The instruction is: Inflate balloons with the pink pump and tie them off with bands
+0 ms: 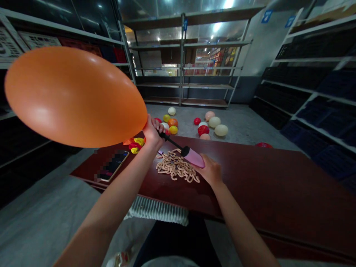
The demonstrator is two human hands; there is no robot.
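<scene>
A large inflated orange balloon [75, 98] fills the upper left of the head view. My left hand [153, 132] is closed around the balloon's neck, where it meets the black tip of a hand pump. The pump's pink barrel [194, 157] slants down to the right, with a black rod between it and the tip. My right hand [210, 169] is wrapped round the barrel's near end. Beneath the pump lies a pile of beige rubber-like strands [178, 165] on the table. Limp red and yellow balloons [136, 144] lie beyond my left forearm.
The dark red table [250, 178] spans the view, with a phone [114, 166] near its left end. Several inflated balloons [214, 121] lie on the floor behind it. Metal shelves [182, 55] stand at the back, and loaded racks [306, 85] flank the right side.
</scene>
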